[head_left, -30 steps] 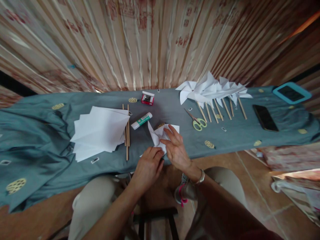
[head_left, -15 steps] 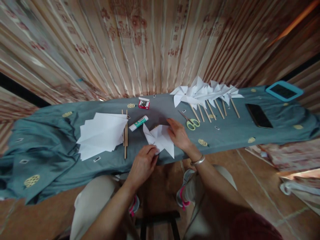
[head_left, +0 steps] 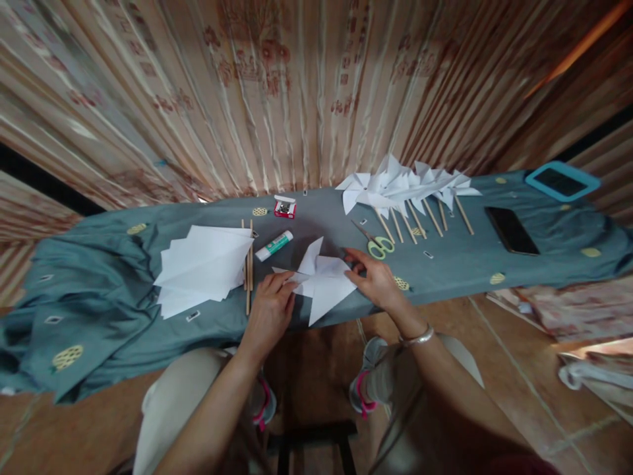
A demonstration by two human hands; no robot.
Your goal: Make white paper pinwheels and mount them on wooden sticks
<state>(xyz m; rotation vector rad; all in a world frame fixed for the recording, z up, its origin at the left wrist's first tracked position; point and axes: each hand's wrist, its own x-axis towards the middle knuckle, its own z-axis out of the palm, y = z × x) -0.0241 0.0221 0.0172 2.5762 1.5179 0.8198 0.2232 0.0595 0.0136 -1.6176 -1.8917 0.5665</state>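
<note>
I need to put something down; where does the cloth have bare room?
Bare cloth lies between the scissors and the black phone, in front of the pinwheel sticks; another patch separates the red box from the pinwheels. It's crowded around the folded paper, with the left hand and right hand at its sides.
</note>
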